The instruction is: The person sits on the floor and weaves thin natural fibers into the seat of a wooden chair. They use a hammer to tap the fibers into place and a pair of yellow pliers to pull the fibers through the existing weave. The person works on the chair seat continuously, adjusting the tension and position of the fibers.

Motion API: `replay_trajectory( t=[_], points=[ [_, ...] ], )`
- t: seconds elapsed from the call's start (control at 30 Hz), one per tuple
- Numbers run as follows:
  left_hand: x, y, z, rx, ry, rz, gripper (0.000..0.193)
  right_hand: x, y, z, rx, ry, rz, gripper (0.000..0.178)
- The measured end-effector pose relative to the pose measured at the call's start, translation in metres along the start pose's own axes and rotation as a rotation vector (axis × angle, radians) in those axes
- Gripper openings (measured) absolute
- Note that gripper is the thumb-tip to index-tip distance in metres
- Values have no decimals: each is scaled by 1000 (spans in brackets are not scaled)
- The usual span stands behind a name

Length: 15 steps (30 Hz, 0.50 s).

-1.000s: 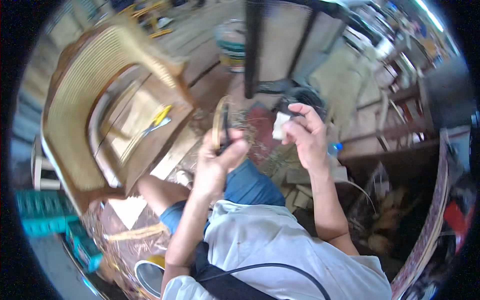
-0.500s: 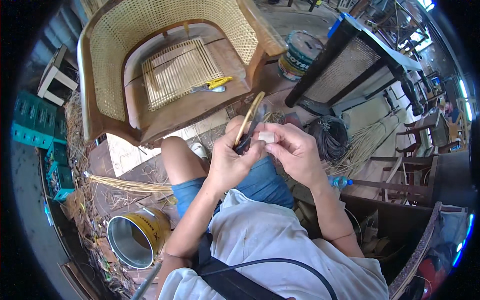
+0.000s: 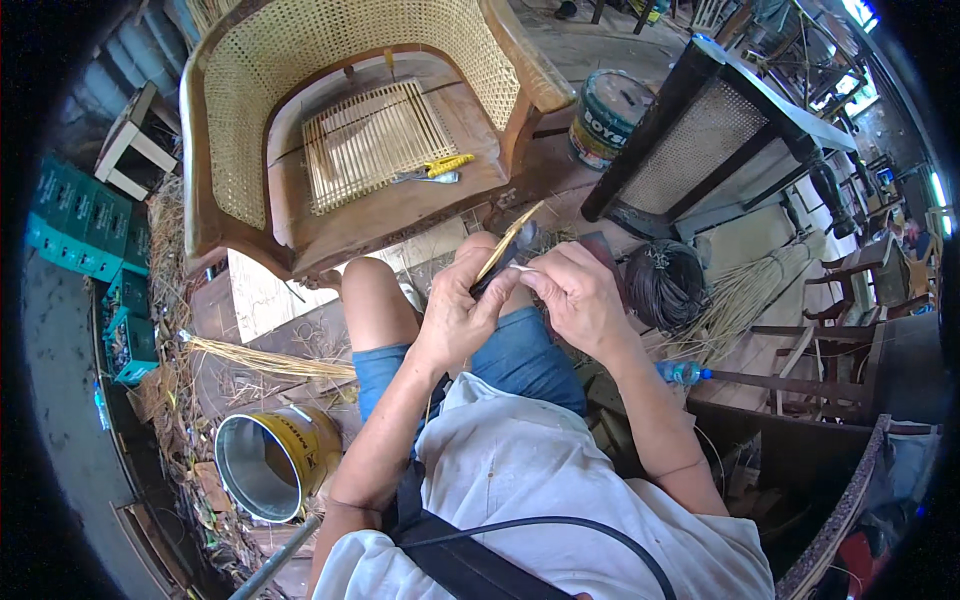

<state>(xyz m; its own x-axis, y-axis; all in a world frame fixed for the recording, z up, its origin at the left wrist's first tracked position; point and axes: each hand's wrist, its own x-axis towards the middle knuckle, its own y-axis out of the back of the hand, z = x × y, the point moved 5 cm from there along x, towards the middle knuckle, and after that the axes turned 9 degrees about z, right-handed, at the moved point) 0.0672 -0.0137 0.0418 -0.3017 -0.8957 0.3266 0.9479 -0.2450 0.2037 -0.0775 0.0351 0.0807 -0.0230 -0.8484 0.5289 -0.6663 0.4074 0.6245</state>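
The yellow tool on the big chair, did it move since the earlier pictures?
No: the yellow tool lies in the same spot on the chair seat, by the pale strands; only the whole view shifted.

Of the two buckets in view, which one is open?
The yellow bucket at the picture's lower left: its mouth is uncovered, showing the hollow inside. The green bucket, beyond the wooden chair on its right, has its top covered.

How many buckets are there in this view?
2: a yellow bucket at lower left, and a green bucket between the cane chair and the dark-framed panel. Others may be hidden.
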Motion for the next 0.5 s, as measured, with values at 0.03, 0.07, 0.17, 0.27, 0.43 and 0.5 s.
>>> replay_trajectory(
  t=[0.03, 0.07, 0.17, 0.27, 0.43, 0.5],
  points=[
    [-2, -1, 2, -8, 49, -27, 16, -1, 2, 1, 20, -6, 7, 10],
    [-3, -5, 0, -94, 121, -41, 15, -2, 5, 1, 41, -10, 13, 11],
    [-2, -8, 0, -285, 279, -39, 13, 7, 17, 3, 234, -98, 121, 11],
    [-5, -9, 15, -310, 280, 44, 11, 5, 18, -9, 264, -84, 198, 8],
    [-38, -23, 12, -343, 229, 88, 8, -17, 15, -11, 370, -5, 128, 8],
    [-46, -34, 11, -410, 225, 88, 8, -34, 5, 3, 431, -116, 77, 10]
  ],
)
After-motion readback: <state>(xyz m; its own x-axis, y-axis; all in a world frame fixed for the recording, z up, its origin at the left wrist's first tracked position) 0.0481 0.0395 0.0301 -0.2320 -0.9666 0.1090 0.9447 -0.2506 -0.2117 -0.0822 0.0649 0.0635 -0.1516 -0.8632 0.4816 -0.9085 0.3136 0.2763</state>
